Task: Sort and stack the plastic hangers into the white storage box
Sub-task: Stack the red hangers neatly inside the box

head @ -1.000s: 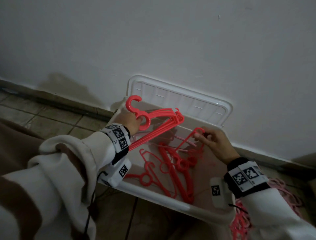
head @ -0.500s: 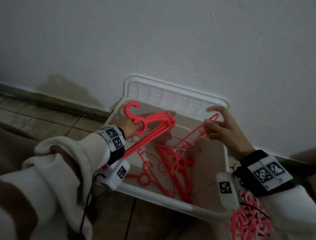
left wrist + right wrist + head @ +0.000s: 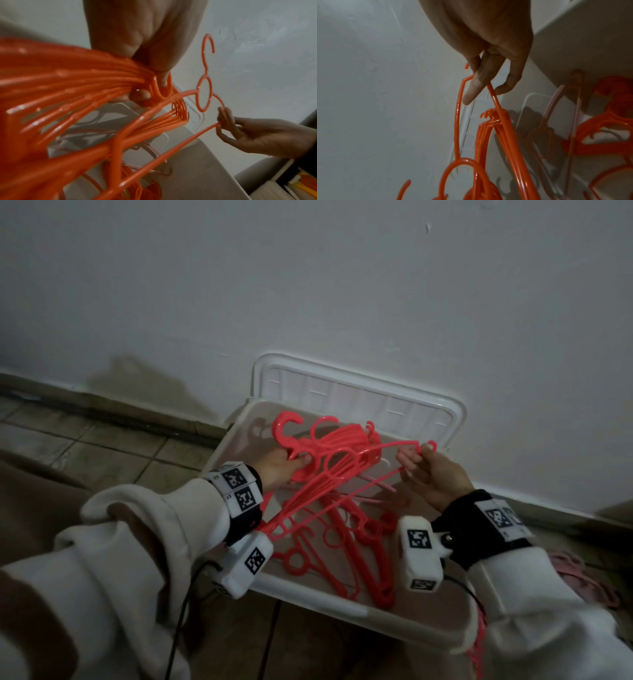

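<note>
1. Head view: the left hand (image 3: 279,469) grips a bundle of red hangers (image 3: 342,453) by their necks, fingers curled round them, above the white storage box (image 3: 308,599). The right hand (image 3: 435,474) pinches the shoulder end of a single hanger (image 3: 394,447) beside the bundle. More red hangers lie loose on the box floor, and a pink pile (image 3: 579,580) sits outside to the right, so the sorting looks partly done, with stacking still ahead. The box lid (image 3: 359,392) leans on the wall behind
2. Left wrist view: the left hand's fingers (image 3: 140,96) are closed on the bundle's round neck loops. The hangers are thin, glossy moulded plastic, each with a ring under an open hook (image 3: 208,43). The right hand (image 3: 257,135) holds the single hanger's arm and bar ends between fingertips
3. Right wrist view: the right hand's fingers (image 3: 476,86) are only partly curled, pinching the slim corner of the single hanger (image 3: 458,121); the box wall (image 3: 573,40) is smooth and matt
</note>
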`<state>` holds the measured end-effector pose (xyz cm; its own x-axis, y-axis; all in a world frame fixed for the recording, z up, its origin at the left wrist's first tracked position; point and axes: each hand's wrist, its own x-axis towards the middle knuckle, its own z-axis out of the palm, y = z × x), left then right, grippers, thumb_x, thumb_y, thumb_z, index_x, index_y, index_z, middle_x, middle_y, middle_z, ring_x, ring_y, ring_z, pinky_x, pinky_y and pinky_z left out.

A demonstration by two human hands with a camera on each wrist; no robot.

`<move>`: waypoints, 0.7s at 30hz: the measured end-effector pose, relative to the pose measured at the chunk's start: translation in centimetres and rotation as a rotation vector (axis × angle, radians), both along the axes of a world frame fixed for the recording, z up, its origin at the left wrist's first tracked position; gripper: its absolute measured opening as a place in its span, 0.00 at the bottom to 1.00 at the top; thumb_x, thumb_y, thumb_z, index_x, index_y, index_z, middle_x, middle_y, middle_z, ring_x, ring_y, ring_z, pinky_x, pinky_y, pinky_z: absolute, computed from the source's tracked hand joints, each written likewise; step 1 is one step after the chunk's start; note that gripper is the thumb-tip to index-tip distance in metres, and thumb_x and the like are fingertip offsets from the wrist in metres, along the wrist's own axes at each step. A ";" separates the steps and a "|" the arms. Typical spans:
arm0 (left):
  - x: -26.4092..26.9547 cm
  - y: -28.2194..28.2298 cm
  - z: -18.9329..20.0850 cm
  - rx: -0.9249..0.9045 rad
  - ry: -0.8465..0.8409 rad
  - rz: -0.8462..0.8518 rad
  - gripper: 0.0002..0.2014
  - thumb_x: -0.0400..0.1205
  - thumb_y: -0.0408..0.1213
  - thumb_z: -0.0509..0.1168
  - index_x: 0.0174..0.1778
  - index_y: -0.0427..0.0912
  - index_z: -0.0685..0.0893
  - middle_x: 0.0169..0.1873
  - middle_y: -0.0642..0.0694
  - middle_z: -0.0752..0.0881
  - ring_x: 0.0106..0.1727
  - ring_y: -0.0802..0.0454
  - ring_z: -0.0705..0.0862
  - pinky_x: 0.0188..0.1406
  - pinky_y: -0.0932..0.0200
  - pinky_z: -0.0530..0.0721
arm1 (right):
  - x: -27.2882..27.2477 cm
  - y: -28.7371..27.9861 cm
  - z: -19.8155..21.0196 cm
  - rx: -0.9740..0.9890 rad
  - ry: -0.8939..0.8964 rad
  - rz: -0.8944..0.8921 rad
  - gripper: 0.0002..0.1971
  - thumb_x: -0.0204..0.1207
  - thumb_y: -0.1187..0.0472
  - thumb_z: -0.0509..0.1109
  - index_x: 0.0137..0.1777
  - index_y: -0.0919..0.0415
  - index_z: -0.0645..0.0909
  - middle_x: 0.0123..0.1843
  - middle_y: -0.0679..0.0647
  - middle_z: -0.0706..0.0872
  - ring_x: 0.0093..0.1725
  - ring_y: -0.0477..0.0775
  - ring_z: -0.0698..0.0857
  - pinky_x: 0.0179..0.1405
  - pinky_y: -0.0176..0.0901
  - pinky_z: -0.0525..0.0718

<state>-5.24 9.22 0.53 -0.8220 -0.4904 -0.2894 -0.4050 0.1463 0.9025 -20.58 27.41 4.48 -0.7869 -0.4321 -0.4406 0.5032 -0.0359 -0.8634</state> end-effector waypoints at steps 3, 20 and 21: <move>0.1 0.4 0.6 0.016 0.014 -0.082 0.17 0.85 0.37 0.59 0.68 0.37 0.78 0.61 0.40 0.84 0.58 0.44 0.83 0.56 0.60 0.81 | 0.2 -1.0 -1.1 0.045 -0.014 -0.005 0.17 0.85 0.59 0.55 0.33 0.61 0.71 0.18 0.50 0.81 0.16 0.40 0.82 0.14 0.27 0.77; -0.3 1.7 1.1 0.388 0.004 0.051 0.14 0.85 0.44 0.58 0.34 0.45 0.77 0.13 0.55 0.76 0.13 0.64 0.70 0.16 0.70 0.69 | 1.7 -2.3 -4.2 0.076 0.018 -0.047 0.21 0.81 0.50 0.61 0.31 0.63 0.73 0.21 0.53 0.77 0.23 0.49 0.78 0.19 0.32 0.81; -0.3 1.7 1.0 0.396 -0.014 0.067 0.15 0.85 0.45 0.58 0.34 0.45 0.76 0.12 0.55 0.74 0.12 0.64 0.70 0.14 0.70 0.69 | 1.8 -2.2 -4.0 0.068 0.003 -0.008 0.22 0.81 0.47 0.60 0.31 0.61 0.73 0.24 0.53 0.78 0.28 0.49 0.78 0.20 0.32 0.81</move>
<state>-5.50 10.95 1.51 -0.7867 -0.3907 -0.4780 -0.4148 -0.2390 0.8780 -18.76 25.17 0.49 -0.7916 -0.3948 -0.4664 0.5004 0.0191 -0.8656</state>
